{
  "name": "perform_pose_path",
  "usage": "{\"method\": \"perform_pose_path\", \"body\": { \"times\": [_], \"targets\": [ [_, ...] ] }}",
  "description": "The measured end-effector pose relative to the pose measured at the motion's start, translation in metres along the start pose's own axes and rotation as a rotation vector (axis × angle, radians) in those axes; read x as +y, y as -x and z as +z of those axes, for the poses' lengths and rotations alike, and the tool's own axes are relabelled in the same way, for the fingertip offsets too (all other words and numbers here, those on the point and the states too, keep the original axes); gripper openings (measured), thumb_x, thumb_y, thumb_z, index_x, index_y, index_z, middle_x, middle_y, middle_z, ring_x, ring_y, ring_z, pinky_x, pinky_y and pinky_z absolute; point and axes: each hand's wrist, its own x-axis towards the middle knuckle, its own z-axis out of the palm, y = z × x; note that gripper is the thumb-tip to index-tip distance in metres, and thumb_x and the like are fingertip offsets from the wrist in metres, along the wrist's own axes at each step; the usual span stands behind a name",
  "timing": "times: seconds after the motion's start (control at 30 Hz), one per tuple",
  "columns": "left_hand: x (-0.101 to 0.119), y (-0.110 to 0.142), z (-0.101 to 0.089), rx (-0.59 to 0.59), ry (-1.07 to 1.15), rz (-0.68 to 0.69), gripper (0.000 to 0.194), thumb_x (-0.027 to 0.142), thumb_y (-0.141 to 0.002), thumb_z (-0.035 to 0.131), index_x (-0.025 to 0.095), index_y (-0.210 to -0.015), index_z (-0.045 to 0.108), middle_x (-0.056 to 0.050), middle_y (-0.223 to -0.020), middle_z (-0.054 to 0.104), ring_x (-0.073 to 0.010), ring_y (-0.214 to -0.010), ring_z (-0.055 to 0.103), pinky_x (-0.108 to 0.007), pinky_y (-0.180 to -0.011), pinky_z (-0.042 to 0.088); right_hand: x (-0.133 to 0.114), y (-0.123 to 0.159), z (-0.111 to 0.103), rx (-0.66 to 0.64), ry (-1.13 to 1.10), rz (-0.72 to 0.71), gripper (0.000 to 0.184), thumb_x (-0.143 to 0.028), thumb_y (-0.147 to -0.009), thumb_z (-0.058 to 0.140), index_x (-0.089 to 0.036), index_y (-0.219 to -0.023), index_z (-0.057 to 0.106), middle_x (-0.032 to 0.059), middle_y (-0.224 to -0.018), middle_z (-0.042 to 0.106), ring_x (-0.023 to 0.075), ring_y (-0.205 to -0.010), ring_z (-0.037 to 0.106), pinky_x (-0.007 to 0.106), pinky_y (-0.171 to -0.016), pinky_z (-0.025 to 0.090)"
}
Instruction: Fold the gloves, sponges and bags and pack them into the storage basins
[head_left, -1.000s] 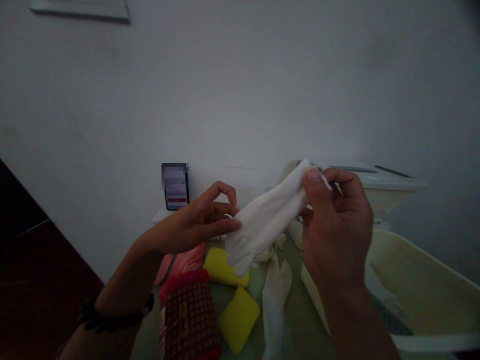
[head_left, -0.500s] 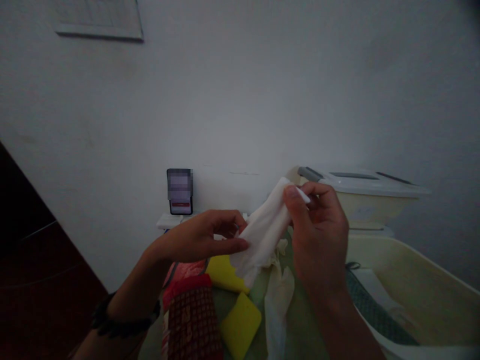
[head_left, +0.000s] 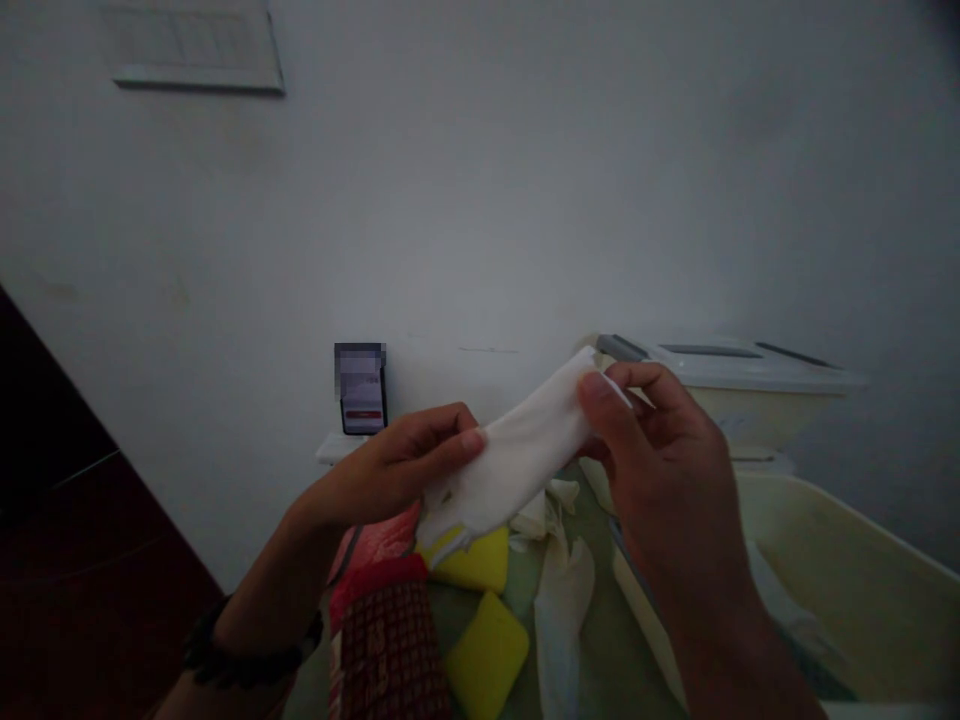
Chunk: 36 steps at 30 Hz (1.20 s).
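Note:
A thin white glove [head_left: 517, 450] is stretched slantwise between my two hands above the table, its fingers hanging at the lower left. My left hand [head_left: 401, 460] pinches its side near the finger end, thumb on top. At the upper right, my right hand [head_left: 667, 460] grips the cuff between thumb and fingers. Below the glove lie two yellow sponge-like pads [head_left: 487, 650], the farther one partly covered by it. A second whitish glove [head_left: 562, 610] rests limp beside them.
A brown checked cloth item with red trim [head_left: 390, 640] and a pink cloth [head_left: 386, 538] lie left. On the right stand a cream tub [head_left: 877, 590] with things inside and a lidded box [head_left: 757, 370]. A phone [head_left: 364, 400] leans against the wall.
The glove is pulled straighter and its finger end has swung up and left. My left hand has raised slightly and closed its pinch on it. My right hand has shifted slightly right.

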Motion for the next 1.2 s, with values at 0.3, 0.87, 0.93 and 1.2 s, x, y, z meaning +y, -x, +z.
{"method": "perform_pose_path", "body": {
  "times": [0.3,0.87,0.93,1.2],
  "targets": [
    [-0.0026,-0.0023,0.0061,-0.172,0.201,-0.004,0.025,0.016,-0.071,0.073,0.016,-0.077,0.048,0.002,-0.076,0.057,-0.0094,-0.071,0.053,-0.018,-0.060,0.040,0.0008,0.0006,0.0011,-0.023,-0.070,0.118,0.023,-0.032,-0.075,0.070,-0.023,-0.073,0.050,-0.0093,-0.049,0.044,0.0058,-0.040,0.040,0.013,-0.034,0.036],
    [-0.0031,-0.0002,0.0074,-0.252,0.171,-0.005,0.022,0.019,-0.066,0.072,0.014,-0.072,0.052,0.003,-0.070,0.053,-0.0093,-0.064,0.049,-0.017,-0.057,0.041,0.0034,0.0006,-0.0001,0.015,-0.013,0.079,0.022,-0.031,-0.077,0.068,-0.023,-0.072,0.049,-0.0095,-0.049,0.042,0.0048,-0.041,0.035,0.014,-0.036,0.035],
    [-0.0034,-0.0007,0.0076,-0.244,0.146,-0.029,0.018,0.020,-0.072,0.068,0.014,-0.074,0.052,0.003,-0.070,0.052,-0.0092,-0.064,0.049,-0.018,-0.057,0.041,0.0033,0.0008,-0.0002,0.012,-0.011,0.058,0.021,-0.030,-0.078,0.068,-0.023,-0.072,0.049,-0.0093,-0.049,0.045,0.0049,-0.040,0.039,0.014,-0.038,0.040],
    [-0.0055,0.0003,0.0039,-0.168,0.166,-0.006,0.018,0.020,-0.079,0.063,0.015,-0.074,0.047,0.005,-0.066,0.049,-0.0060,-0.057,0.045,-0.014,-0.049,0.037,0.0056,-0.0013,-0.0011,0.023,-0.014,0.022,0.021,-0.030,-0.078,0.068,-0.023,-0.071,0.049,-0.0090,-0.050,0.050,0.0062,-0.037,0.046,0.016,-0.033,0.043]
  ]
}}
